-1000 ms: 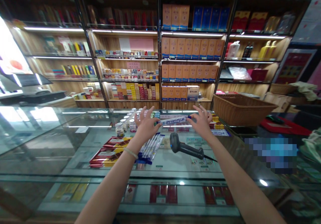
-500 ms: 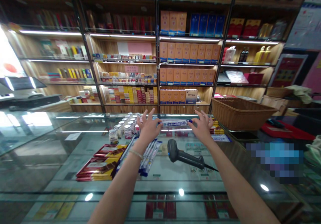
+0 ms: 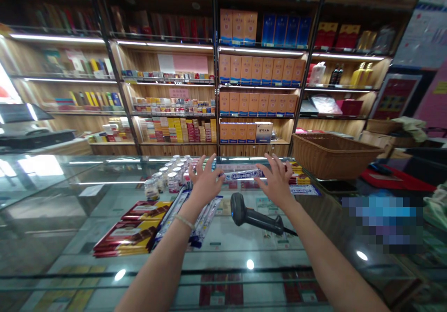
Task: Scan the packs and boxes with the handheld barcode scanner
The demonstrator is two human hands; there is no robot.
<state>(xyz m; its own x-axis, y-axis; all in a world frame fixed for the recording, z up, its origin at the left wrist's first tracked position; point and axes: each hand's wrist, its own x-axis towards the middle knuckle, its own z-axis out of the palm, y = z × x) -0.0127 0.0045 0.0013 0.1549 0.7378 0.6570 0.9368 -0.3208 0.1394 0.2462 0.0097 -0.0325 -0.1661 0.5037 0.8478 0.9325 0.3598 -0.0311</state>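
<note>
A long blue-and-white wrapped stick [image 3: 242,175] lies across the far part of the glass counter, between my hands. My left hand [image 3: 206,181] is at its left end, fingers spread. At its right end is my right hand [image 3: 275,181], also with fingers apart, thumb and index near the wrapper. Whether the fingertips touch it is hard to tell. More blue-and-white sticks [image 3: 209,216] lie under and beside my left forearm. A black handheld scanner [image 3: 256,217] rests nearer to me, between my forearms.
Red-and-yellow chocolate packs [image 3: 131,230] and several small jars [image 3: 172,181] stand on the left. Toward the right are another wrapped stick [image 3: 304,190], yellow-red packs [image 3: 298,174] and a brown wicker basket [image 3: 331,156]. Stocked shelves [image 3: 258,88] line the back.
Both hands have loosened from a pinch on the stick's ends, and the right hand has shifted slightly left. The view has turned a little, moving the scene left.
</note>
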